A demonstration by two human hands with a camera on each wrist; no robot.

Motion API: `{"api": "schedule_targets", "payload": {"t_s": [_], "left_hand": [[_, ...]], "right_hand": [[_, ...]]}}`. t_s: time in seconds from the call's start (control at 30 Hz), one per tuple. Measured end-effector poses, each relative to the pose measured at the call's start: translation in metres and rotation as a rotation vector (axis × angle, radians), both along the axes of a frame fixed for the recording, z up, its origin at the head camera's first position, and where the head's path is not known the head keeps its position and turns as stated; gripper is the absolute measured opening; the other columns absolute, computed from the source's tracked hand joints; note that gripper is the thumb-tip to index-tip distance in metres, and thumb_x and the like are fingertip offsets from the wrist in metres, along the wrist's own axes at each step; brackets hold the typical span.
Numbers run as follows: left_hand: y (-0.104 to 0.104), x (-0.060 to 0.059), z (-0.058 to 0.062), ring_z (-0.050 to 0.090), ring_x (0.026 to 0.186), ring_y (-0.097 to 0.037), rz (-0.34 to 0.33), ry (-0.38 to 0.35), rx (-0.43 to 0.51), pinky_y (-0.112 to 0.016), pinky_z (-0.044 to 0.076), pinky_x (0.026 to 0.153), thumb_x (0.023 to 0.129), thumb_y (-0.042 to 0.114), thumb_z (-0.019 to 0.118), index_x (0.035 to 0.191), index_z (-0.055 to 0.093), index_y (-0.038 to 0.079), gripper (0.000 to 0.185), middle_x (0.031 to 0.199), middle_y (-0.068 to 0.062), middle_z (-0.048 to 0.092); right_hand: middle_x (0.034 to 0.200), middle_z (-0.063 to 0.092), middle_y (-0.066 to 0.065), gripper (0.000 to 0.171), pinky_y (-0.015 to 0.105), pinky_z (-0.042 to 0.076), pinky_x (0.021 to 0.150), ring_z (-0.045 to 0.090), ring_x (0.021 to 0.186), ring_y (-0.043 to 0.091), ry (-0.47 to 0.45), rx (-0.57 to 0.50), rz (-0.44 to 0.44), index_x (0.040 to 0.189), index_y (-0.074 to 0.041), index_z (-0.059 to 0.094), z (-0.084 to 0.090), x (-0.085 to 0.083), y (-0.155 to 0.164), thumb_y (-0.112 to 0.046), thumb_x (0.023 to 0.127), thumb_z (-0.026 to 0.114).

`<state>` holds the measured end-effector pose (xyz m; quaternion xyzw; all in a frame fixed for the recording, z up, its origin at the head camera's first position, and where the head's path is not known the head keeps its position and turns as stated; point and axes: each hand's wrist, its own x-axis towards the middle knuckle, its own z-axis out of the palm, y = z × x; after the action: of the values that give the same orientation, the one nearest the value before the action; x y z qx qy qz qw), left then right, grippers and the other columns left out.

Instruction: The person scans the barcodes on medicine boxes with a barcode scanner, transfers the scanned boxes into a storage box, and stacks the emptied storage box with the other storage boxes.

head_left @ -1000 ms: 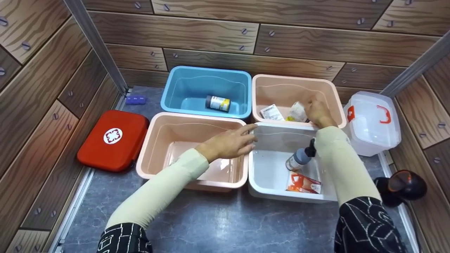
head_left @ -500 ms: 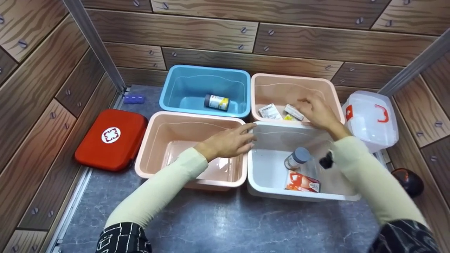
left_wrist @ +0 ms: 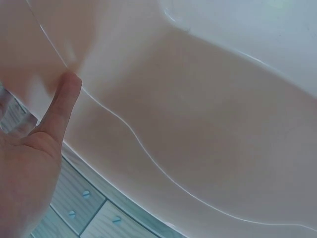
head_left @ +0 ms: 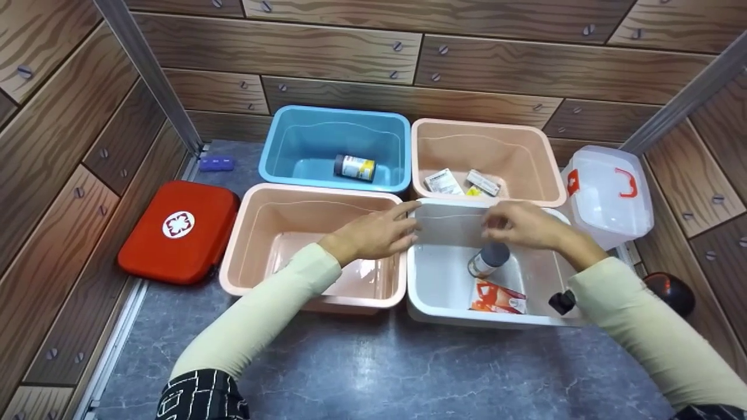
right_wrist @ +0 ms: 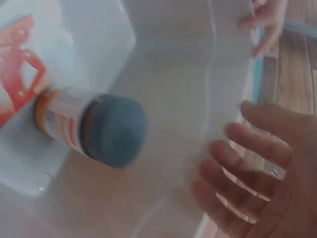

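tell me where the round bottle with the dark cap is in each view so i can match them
Head: the dark-capped round bottle is right of centre, in the white plastic bin.
Left wrist: not in it.
Right wrist: the bottle is left of centre, cap towards the middle.
Shared landmark: the bare left hand, in all three views, at top right in the right wrist one.

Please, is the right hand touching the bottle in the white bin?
Apart. The right wrist view shows a clear gap between the right hand and the bottle.
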<state>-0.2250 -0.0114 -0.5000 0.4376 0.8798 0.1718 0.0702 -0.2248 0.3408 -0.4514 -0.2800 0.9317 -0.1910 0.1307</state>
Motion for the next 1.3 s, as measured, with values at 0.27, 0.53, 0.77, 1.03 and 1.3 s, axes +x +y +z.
{"api": "schedule_targets", "payload": {"t_s": [0.27,0.53,0.77,1.03,1.3], "left_hand": [[0.000,0.000,0.000,0.066,0.134,-0.038,-0.002,-0.010,0.006,-0.052,0.056,0.112,0.117,0.038,0.045,0.144,0.062,0.014,0.040,0.180,-0.011,0.028],[0.000,0.000,0.001,0.065,0.136,-0.036,-0.004,-0.005,-0.010,-0.051,0.056,0.113,0.116,0.039,0.044,0.143,0.062,0.016,0.039,0.180,-0.010,0.027],[-0.001,0.001,-0.001,0.070,0.128,-0.037,-0.019,0.038,0.014,-0.051,0.059,0.108,0.116,0.036,0.046,0.143,0.063,0.015,0.038,0.177,-0.013,0.033],[-0.001,0.000,-0.002,0.067,0.134,-0.037,-0.025,0.035,0.014,-0.051,0.057,0.111,0.116,0.036,0.046,0.144,0.063,0.014,0.040,0.177,-0.015,0.032],[0.000,0.000,0.001,0.064,0.139,-0.035,-0.008,0.008,-0.005,-0.049,0.056,0.114,0.116,0.039,0.044,0.149,0.061,0.018,0.043,0.179,-0.011,0.029]], "right_hand": [[0.108,0.078,0.019,0.049,0.055,0.061,0.084,0.073,0.095,0.036,-0.088,0.221,0.048,0.119,0.000,0.076,-0.028,0.000,0.000,-0.041,0.093,0.084],[0.087,0.070,0.006,0.034,0.034,0.050,0.064,0.061,0.074,0.020,-0.120,0.292,0.058,0.102,-0.004,0.075,-0.052,-0.006,0.013,-0.036,0.090,0.081],[0.123,0.069,0.024,0.049,0.027,0.059,0.076,0.067,0.098,0.024,-0.284,-0.012,0.056,0.135,0.003,0.070,-0.016,0.006,0.016,-0.001,0.088,0.079],[0.131,0.067,0.019,0.043,0.027,0.061,0.087,0.066,0.109,0.020,-0.329,-0.340,-0.092,0.137,-0.003,0.069,0.006,0.018,0.037,0.001,0.095,0.078],[0.117,0.069,0.002,0.030,0.026,0.065,0.081,0.071,0.096,0.011,-0.185,-0.512,-0.235,0.134,0.004,0.068,0.015,0.030,0.059,-0.010,0.107,0.069]]}}
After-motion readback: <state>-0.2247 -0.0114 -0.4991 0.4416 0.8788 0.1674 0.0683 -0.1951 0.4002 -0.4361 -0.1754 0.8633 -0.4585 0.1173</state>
